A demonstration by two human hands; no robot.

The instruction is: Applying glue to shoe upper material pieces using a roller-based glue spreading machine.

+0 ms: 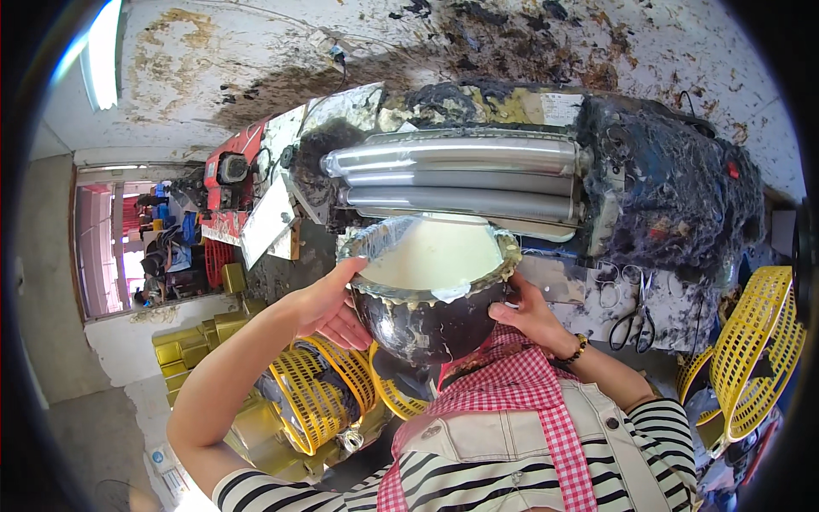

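Holding a dark pot (418, 320) of white contents (439, 256), left hand (326, 305) and right hand (533, 314) clamp its sides

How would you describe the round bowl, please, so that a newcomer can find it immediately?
Start with the large machine with long, shiny rollers. Just below the rollers in the picture, the person's left hand and right hand hold the round, dark bowl. Unlike the yellow lattice baskets nearby, it has solid walls, a whitish inside and a crusted rim.
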